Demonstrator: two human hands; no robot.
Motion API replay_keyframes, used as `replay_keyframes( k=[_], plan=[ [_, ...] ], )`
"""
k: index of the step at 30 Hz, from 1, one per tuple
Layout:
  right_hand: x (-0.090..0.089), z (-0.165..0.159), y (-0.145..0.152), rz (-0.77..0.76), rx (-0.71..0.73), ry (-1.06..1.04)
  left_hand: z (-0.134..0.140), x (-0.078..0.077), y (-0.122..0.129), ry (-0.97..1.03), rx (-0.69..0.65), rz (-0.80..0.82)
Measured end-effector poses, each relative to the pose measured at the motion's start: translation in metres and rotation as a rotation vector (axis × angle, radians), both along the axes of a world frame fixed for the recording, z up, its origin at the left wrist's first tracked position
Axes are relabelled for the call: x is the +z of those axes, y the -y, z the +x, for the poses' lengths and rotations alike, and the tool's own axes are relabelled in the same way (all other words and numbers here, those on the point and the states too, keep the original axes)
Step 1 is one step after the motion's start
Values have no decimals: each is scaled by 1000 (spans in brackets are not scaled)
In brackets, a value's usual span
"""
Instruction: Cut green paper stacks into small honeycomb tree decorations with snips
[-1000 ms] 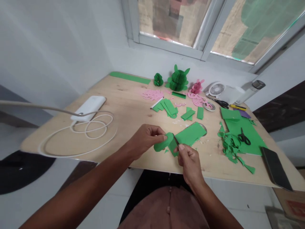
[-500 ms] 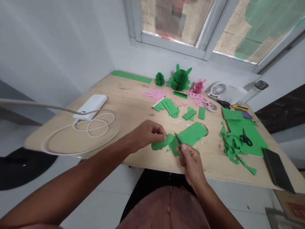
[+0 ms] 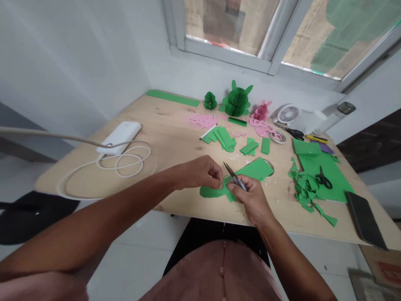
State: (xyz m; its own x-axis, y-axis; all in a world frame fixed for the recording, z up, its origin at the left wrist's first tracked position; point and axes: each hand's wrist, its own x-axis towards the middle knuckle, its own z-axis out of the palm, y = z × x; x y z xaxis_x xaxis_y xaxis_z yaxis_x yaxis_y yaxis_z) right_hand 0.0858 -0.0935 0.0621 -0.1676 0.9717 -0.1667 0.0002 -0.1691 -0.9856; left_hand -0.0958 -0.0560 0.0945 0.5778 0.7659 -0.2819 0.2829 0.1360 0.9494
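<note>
Green paper oval (image 3: 210,192) left of scissors (image 3: 234,177).
Right hand (image 3: 253,197) grasps the scissors — left hand (image 3: 203,172) beside them, fingers curled, hold unclear.

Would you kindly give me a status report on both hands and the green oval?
Right hand: holding scissors. Left hand: fingers curled at green oval, grip unclear. Nearby: green paper just beyond right hand, loose green scraps farther right.
</note>
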Motion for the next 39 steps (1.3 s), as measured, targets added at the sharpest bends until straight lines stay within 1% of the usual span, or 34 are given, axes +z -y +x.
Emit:
replay_keyframes(
  k=[4, 6, 7, 9, 12, 13, 15, 18, 20, 23, 26, 31, 33, 39],
  plan=[
    [-4, -3, 1, 21, -71, 8, -1, -3, -4, 9, 19, -27],
    [-9, -4, 1, 26, -135, -4, -3, -7, -2, 61, 66, -76],
    [-12, -5, 1, 26, -173, -18, -4, -10, 1, 102, 111, -108],
    [-18, -7, 0, 27, -266, -57, -3, -20, 11, 214, 263, -168],
    [-26, -13, -2, 41, -392, -116, 10, -41, 32, 422, 550, -245],
    [-28, -15, -2, 45, -420, -131, 18, -47, 40, 489, 624, -275],
    [-31, -20, -2, 47, -454, -159, 34, -55, 51, 608, 707, -361],
    [-34, -27, 0, 49, -474, -199, 56, -57, 57, 760, 884, -408],
    [-35, -30, 2, 51, -479, -210, 65, -54, 57, 835, 954, -413],
    [-36, -32, 4, 50, -487, -208, 71, -49, 55, 880, 996, -413],
    [-37, -33, 4, 47, -479, -212, 72, -48, 54, 865, 1035, -401],
    [-35, -26, 8, 25, -343, -256, 65, -46, 50, 791, 1090, -325],
    [-35, -22, 12, 22, -314, -267, 62, -44, 48, 765, 1109, -298],
    [-40, -18, 25, -56, -306, -260, 60, -38, 44, 740, 1101, -276]
  ],
)
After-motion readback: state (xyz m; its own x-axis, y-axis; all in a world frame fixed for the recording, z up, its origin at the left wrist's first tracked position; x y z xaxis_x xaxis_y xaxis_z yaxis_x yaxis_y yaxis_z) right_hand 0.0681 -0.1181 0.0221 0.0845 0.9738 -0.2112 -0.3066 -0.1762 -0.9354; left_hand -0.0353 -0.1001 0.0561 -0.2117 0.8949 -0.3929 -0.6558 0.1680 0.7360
